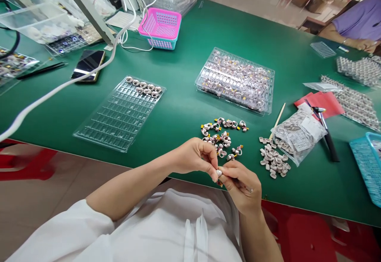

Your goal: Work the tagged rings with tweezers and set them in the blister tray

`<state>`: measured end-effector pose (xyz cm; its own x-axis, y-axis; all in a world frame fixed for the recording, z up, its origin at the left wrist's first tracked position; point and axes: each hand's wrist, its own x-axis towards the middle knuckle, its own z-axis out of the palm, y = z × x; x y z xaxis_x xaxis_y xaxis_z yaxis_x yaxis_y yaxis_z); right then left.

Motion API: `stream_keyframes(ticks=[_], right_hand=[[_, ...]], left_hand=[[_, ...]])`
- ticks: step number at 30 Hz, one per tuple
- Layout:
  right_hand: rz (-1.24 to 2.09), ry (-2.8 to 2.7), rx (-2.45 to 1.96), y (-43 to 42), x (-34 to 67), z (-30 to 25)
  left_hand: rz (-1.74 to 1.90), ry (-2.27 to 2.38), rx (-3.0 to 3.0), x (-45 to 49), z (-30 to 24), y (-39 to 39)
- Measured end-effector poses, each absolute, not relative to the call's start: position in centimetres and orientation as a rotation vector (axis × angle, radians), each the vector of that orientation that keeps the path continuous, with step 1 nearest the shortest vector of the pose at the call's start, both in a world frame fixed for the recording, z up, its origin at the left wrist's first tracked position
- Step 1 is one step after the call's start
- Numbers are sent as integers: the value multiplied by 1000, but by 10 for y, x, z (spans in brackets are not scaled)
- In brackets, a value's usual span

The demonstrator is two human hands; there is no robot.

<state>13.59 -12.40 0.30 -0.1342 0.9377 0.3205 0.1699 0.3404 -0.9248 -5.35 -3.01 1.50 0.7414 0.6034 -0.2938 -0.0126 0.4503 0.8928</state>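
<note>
Near the table's front edge, my left hand [199, 158] and my right hand [244, 184] meet, fingertips closed from both sides on one small whitish ring-shaped part [219, 172]. A bit of yellow and red shows just beneath it; my fingers hide the rest. Just beyond my hands lies a loose group of similar ring-shaped parts [222, 138] with yellow tabs. To the right is a pile of small beige caps [274, 160]. A clear compartment tray [113, 119] on the left has several ring-shaped parts in its far rows.
A filled clear tray [236, 80] stands farther back. Right are a plastic bag of caps [300, 133], a wooden stick [278, 120], a black-handled tool [329, 141] and a blue basket [367, 166]. A pink basket [160, 24], phone [88, 65] and white cable [68, 84] lie left. Another person [357, 24] sits far right.
</note>
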Motion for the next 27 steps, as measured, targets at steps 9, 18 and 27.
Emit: stream_keyframes(ticks=[9,18,27], right_hand=[[937,-1535,-1051,-127,134,-3],[892,-1535,-1094,-123,139,0],[602,-1860,-982,-102,161,16]], left_hand=[[445,612,989,-53,10,-33],[453,630,962,-47,21,-30],[197,433,976,-48,19,-18]])
